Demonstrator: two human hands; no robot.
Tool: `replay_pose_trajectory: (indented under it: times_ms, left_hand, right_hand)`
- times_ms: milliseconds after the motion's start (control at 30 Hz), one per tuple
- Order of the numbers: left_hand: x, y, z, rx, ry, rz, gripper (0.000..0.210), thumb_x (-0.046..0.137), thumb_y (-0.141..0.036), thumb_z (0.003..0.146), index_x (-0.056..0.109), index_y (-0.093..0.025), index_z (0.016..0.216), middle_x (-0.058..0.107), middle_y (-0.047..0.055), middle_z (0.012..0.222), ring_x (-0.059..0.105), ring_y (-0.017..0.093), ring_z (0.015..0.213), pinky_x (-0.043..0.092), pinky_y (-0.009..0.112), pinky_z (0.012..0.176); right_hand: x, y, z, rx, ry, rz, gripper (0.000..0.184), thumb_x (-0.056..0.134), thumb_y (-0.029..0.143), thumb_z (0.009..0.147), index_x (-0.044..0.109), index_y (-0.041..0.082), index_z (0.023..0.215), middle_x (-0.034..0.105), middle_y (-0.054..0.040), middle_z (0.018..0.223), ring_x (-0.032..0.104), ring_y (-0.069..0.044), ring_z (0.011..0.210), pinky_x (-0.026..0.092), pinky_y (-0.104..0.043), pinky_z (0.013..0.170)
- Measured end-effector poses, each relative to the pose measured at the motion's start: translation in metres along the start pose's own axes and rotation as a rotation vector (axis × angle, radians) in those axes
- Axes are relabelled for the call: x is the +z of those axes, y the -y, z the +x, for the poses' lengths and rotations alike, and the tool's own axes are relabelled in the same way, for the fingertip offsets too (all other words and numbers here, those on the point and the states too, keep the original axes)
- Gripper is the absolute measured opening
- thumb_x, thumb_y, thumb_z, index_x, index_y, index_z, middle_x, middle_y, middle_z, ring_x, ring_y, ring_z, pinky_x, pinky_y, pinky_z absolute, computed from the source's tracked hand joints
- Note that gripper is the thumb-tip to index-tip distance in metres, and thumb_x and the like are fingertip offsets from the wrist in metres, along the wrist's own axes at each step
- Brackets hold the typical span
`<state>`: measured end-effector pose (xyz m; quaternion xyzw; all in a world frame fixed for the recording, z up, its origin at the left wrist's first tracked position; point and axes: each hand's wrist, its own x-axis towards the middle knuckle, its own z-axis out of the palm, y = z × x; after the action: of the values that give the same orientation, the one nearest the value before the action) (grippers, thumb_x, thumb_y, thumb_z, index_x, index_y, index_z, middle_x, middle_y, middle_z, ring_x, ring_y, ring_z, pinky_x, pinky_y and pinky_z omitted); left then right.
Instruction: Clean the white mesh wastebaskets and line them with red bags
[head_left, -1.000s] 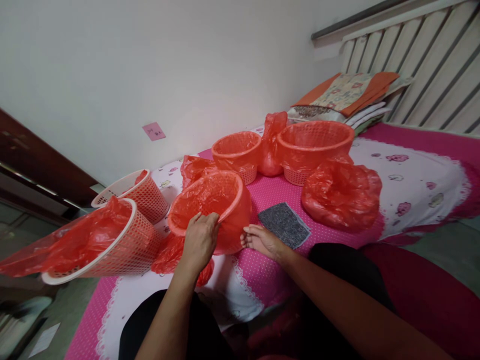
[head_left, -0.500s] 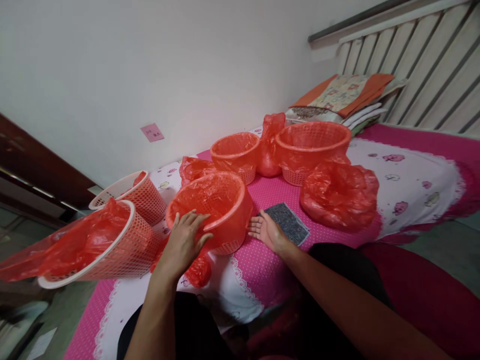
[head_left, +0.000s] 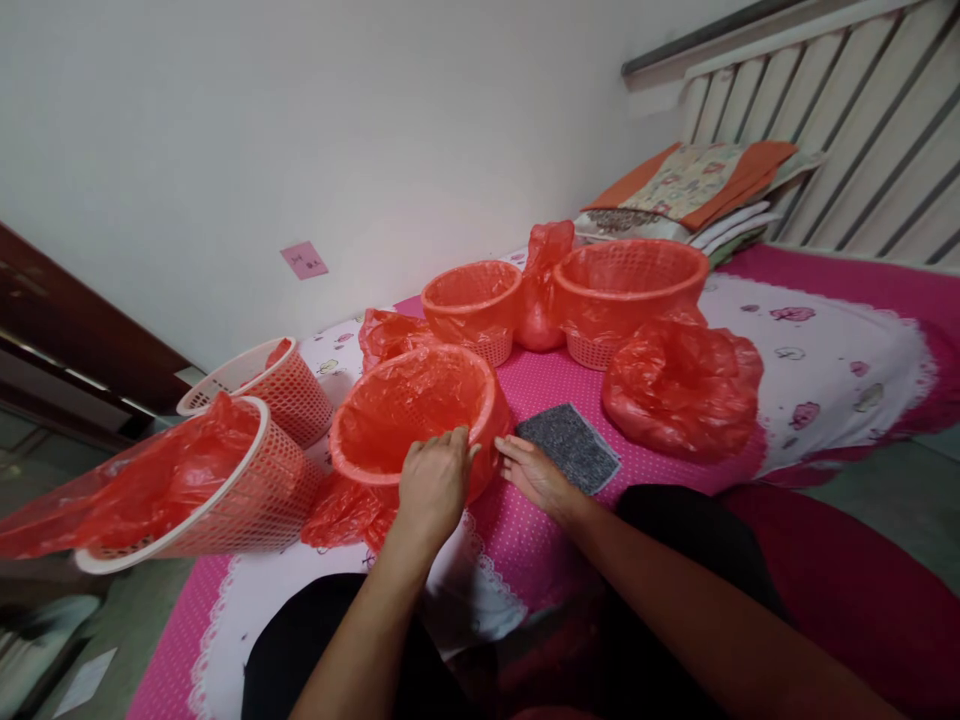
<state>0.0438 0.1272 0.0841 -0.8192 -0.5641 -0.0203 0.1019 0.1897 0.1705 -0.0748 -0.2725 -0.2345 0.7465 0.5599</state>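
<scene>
In front of me stands a basket lined with a red plastic bag, its edge turned out over the rim. My left hand is closed over the near right part of that rim, on the bag's folded edge. My right hand is at the basket's right side, fingers stretched out and their tips at the bag. Whether they pinch any film I cannot tell. Crumpled red film lies below the basket at the near left. A dark grey cloth lies just beyond my right hand.
Two bag-lined baskets, one smaller and one larger, stand behind. A bunched red bag sits at right. Two tilted pink baskets lean at left. Folded bedding lies by the slatted bed end.
My left hand has moved right along the near rim, from open above it to closed on it. My right hand's fingers have come up against the basket's side.
</scene>
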Motion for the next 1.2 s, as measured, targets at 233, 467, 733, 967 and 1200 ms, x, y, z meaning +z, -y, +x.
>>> replay_pose_trajectory:
  times_ms: [233,467,733,967,1200]
  left_hand:
    - [0.001,0.0,-0.004,0.006,0.02,0.07,0.025,0.04,-0.021,0.111,0.063,-0.02,0.103,0.078,0.011,0.094,0.076,0.027,0.089,0.044,0.036,0.077]
    - [0.006,0.005,-0.008,0.008,-0.003,0.081,0.024,0.04,-0.023,0.111,0.06,-0.021,0.1,0.078,0.01,0.09,0.075,0.026,0.087,0.042,0.035,0.074]
    - [0.004,0.004,-0.007,0.005,0.01,0.087,0.022,0.041,-0.024,0.111,0.06,-0.021,0.1,0.078,0.01,0.09,0.075,0.026,0.087,0.043,0.035,0.075]
    - [0.005,0.003,-0.008,0.005,0.01,0.068,0.017,0.052,-0.033,0.109,0.062,-0.021,0.103,0.079,0.011,0.095,0.076,0.027,0.091,0.045,0.035,0.078]
    - [0.008,0.001,-0.011,0.008,0.006,0.065,0.027,0.048,-0.041,0.111,0.064,-0.021,0.102,0.078,0.009,0.088,0.075,0.026,0.084,0.045,0.034,0.076]
  right_hand:
    - [-0.006,-0.012,0.003,0.011,-0.007,0.013,0.039,0.099,0.041,0.066,0.068,0.024,0.081,0.071,-0.0004,0.088,0.065,-0.017,0.083,0.051,-0.031,0.08]
    - [-0.009,-0.006,0.002,0.091,-0.02,0.034,0.035,0.083,0.053,0.086,0.066,0.022,0.084,0.074,-0.0053,0.085,0.069,-0.019,0.082,0.053,-0.035,0.083]
    - [-0.006,-0.008,-0.004,0.078,0.034,0.015,0.038,0.098,0.032,0.068,0.068,0.023,0.088,0.073,0.0002,0.086,0.067,-0.015,0.076,0.052,-0.031,0.079]
    - [-0.011,-0.008,0.004,0.137,-0.042,0.045,0.027,0.083,0.043,0.083,0.066,0.023,0.087,0.074,-0.0035,0.084,0.07,-0.018,0.079,0.054,-0.033,0.081]
    - [-0.014,0.001,0.01,0.049,-0.058,0.049,0.033,0.084,0.051,0.083,0.066,0.025,0.094,0.074,-0.0021,0.085,0.069,-0.02,0.078,0.053,-0.035,0.08]
